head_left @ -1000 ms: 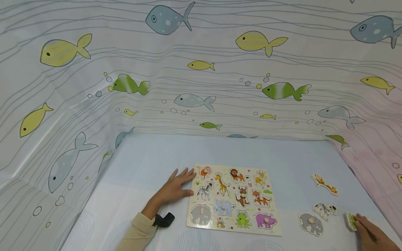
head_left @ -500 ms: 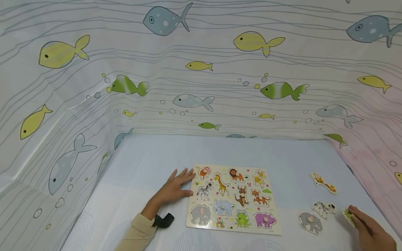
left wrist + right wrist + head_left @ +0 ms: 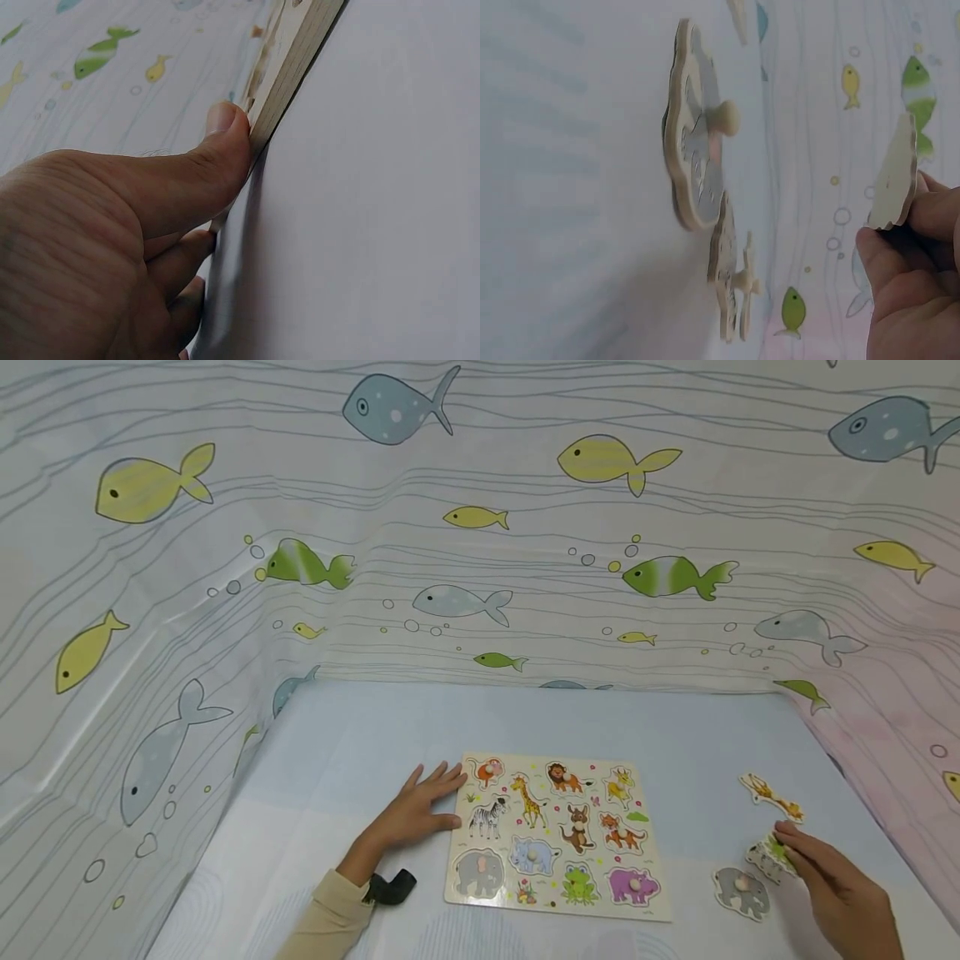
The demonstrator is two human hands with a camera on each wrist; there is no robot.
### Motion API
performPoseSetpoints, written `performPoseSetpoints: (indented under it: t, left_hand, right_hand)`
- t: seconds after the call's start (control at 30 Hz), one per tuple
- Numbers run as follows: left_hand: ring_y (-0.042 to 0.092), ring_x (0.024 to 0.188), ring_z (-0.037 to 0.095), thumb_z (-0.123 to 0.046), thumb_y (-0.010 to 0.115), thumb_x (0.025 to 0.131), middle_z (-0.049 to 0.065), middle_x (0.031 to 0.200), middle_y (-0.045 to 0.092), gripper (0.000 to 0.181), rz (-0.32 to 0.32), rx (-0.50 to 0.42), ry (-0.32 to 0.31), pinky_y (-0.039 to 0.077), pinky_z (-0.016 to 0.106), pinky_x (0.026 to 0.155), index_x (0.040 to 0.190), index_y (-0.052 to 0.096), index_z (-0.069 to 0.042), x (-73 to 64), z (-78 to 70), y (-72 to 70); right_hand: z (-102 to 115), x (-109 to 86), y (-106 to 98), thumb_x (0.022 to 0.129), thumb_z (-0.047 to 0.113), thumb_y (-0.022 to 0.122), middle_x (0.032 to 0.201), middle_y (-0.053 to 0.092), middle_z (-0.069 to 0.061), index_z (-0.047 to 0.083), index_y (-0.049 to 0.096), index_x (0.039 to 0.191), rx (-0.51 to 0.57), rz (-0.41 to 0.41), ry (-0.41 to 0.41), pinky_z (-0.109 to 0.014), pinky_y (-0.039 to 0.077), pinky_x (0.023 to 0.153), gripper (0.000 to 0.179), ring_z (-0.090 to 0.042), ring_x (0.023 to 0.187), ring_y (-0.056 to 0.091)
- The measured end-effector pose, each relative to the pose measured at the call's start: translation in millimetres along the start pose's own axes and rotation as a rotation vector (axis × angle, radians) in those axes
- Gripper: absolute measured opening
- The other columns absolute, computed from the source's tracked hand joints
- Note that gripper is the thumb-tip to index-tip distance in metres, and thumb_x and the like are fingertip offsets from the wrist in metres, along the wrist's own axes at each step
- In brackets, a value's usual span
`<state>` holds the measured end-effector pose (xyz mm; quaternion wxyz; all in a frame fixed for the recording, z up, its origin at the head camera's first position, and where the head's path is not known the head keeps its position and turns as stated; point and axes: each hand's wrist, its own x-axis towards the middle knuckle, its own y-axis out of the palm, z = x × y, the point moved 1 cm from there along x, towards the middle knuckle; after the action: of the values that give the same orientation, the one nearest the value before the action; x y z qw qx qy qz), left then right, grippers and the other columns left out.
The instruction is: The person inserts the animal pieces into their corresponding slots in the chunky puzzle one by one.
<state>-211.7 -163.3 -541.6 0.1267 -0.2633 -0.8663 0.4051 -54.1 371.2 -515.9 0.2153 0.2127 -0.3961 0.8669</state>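
A wooden animal puzzle board (image 3: pixel 597 860) lies on the table, some of its animals fitted with small knobs. At its left edge rests my left hand (image 3: pixel 408 814), fingers spread and touching the rim. The left wrist view has my thumb (image 3: pixel 217 154) against the board's side edge (image 3: pixel 289 82). My right hand (image 3: pixel 843 893) pinches a green puzzle piece (image 3: pixel 782 853), held above the table in front of the zebra piece (image 3: pixel 761 864), which it partly covers. In the right wrist view this piece (image 3: pixel 896 176) shows its pale back. Its picture is mostly hidden.
Beside my right hand lie an elephant piece (image 3: pixel 741 894) and, farther back, a giraffe piece (image 3: pixel 772 799). The elephant's knob (image 3: pixel 724 118) stands up in the right wrist view. A black strap-like object (image 3: pixel 393 887) sits at my left wrist. Fish-printed sheeting (image 3: pixel 457 552) walls the table's sides.
My right hand has lifted the green piece and carried it left, from the table's right side to over the zebra piece. My left hand has stayed on the board's edge.
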Motion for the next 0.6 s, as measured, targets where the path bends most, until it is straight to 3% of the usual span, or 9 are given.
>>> performPoseSetpoints:
  t: [0.2,0.43,0.6]
  left_hand:
    - [0.020,0.154,0.032,-0.033,0.076,0.086,0.006,0.161,0.034,0.075,0.003,0.000,-0.007,-0.004,0.056,0.126,0.151,0.044,-0.012,-0.6,-0.3,-0.8]
    - [0.020,0.154,0.032,-0.033,0.076,0.086,0.007,0.161,0.034,0.075,-0.003,-0.001,0.003,-0.004,0.056,0.126,0.151,0.044,-0.011,-1.1,-0.9,-1.6]
    - [0.020,0.154,0.032,-0.035,0.075,0.086,0.006,0.161,0.034,0.076,0.001,0.006,0.007,-0.004,0.055,0.126,0.151,0.044,-0.012,-0.2,0.8,0.0]
  right_hand:
    - [14.2,6.4,13.3,0.080,-0.026,0.064,0.131,0.067,-0.014,-0.003,0.068,0.123,0.105,0.097,-0.180,-0.002,0.044,0.095,0.049,0.008,0.127,0.055]
    - [41.4,9.1,35.7,0.076,-0.027,0.066,0.129,0.067,-0.019,-0.001,0.067,0.125,0.154,0.184,-0.316,-0.006,0.046,0.096,0.055,0.000,0.131,0.055]
    - [58.0,8.1,49.3,0.074,-0.027,0.068,0.130,0.067,-0.017,0.002,0.069,0.124,0.187,0.235,-0.333,-0.006,0.047,0.096,0.057,0.000,0.131,0.055]
